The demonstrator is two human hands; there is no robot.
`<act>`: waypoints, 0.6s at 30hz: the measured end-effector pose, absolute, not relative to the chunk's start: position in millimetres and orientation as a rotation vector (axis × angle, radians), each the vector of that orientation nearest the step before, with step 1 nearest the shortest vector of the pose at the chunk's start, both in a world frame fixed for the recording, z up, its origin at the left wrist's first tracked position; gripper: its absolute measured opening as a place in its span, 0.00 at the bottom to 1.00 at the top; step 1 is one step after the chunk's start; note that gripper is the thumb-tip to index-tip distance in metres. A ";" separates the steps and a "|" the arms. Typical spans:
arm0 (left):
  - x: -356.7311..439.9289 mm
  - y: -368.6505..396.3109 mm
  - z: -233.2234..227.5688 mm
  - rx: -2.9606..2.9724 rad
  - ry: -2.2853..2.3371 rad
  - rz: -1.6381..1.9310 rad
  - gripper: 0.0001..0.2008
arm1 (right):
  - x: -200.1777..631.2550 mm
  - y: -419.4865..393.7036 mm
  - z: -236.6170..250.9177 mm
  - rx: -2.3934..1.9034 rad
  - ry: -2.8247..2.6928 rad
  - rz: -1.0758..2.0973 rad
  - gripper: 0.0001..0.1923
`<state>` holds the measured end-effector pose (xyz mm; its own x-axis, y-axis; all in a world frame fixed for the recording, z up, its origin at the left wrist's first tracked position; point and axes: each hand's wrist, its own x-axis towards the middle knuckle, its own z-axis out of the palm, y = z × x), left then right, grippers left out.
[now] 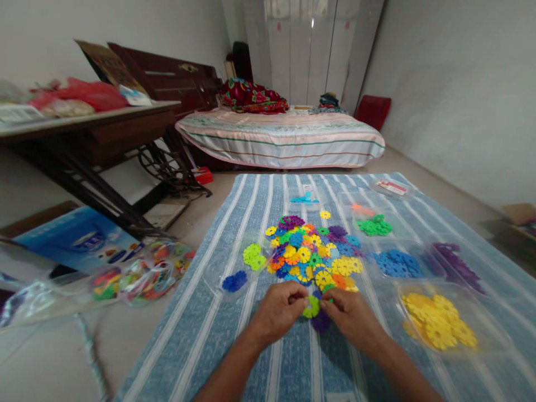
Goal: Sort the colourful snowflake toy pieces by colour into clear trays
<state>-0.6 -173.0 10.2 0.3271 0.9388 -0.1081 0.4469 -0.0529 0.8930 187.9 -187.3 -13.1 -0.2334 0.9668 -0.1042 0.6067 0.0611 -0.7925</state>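
Note:
Between my two hands is a lime-green notched flower disc (311, 307). My left hand (282, 310) pinches its left edge. My right hand (349, 312) has its fingertips together at the disc's right side, by a small green piece (329, 288) that is partly hidden. Just below lies a purple disc (321, 322) on the striped cloth. In front of my hands spreads a heap of mixed flower discs (310, 254) in yellow, orange, blue, green and purple.
Clear containers stand around the heap: one with lime and dark-blue discs (213, 273), others with yellow (439, 321), blue (397, 263), purple (458, 268), green (374, 225) and light-blue (305, 199) pieces. A lid with a label (392, 187) lies at the far right.

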 end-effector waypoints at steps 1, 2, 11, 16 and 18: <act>-7.1 -171.7 20.7 1.730 1.342 0.692 0.07 | 191.1 -188.1 -11.8 -1.574 -1.874 1.033 0.14; -15.3 -169.0 31.8 1.795 1.419 0.728 0.07 | 194.4 -189.1 -10.6 -1.578 -1.867 1.025 0.14; -83.1 -100.3 68.5 2.064 1.982 0.416 0.08 | 210.6 -200.1 -14.1 -1.562 -1.893 0.999 0.16; -78.0 -81.1 52.3 2.096 1.885 0.257 0.09 | 220.7 -205.7 -16.3 -1.629 -1.877 0.960 0.16; -75.5 -80.0 51.4 2.103 1.898 0.255 0.08 | 225.2 -207.5 -18.0 -1.670 -1.876 0.943 0.16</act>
<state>-75.5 -80.0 51.4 0.1136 0.9914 -0.0657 0.9389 -0.0855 0.3335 225.2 -207.5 -18.0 -0.1613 0.9813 -0.1054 0.6699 0.0305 -0.7418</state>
